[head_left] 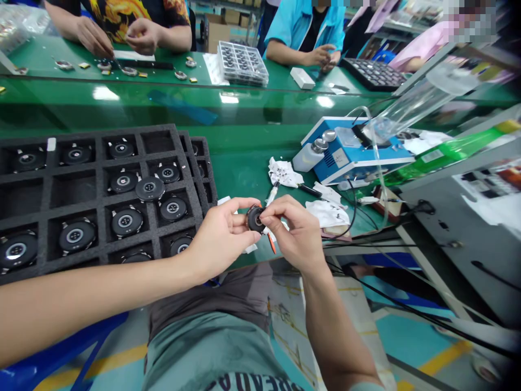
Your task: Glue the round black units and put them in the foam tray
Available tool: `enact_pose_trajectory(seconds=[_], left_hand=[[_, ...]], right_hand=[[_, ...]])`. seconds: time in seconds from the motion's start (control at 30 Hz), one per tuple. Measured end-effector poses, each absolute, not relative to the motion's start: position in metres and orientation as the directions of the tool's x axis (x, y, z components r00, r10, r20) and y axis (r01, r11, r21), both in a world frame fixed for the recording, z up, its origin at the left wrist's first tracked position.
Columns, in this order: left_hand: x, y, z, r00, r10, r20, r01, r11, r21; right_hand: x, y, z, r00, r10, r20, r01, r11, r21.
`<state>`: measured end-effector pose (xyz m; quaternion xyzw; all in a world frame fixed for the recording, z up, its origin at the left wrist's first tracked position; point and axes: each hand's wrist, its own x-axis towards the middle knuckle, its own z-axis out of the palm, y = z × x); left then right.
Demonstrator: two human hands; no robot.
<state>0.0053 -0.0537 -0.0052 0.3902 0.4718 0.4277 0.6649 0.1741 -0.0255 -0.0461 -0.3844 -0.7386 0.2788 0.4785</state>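
Note:
A round black smartwatch case is held up in front of me, over the near edge of the green table. My left hand grips its rim between thumb and fingers. The fingertips of my right hand are pinched against the case's right side; whether something small sits between them is hidden. Just behind the hands lie a white-bodied pen-like tool and an orange stick. To the left, a black foam tray holds several similar watch cases, and one loose case rests on its dividers.
At right stands a blue machine with a metal-topped bottle beside it. Crumpled white wipes, a green bottle and black cables crowd that side. Across the table people work near a clear parts box.

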Motion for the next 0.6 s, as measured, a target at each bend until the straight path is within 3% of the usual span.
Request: enact_pose_trajectory(seconds=[0.2,0.6], left_hand=[[0.0029,-0.0527,-0.0022,0.205,0.938,-0.281,-0.193,0.32,0.928],[0.0044,-0.0532,-0.005,0.163,0.943,-0.289,-0.191,0.317,0.929]], right_hand=[[0.1712,-0.0267,-0.0474,-0.163,0.803,0.573,0.299,0.593,-0.747],[0.1672,-0.027,-0.0475,-0.222,0.785,0.578,0.38,0.616,-0.69]])
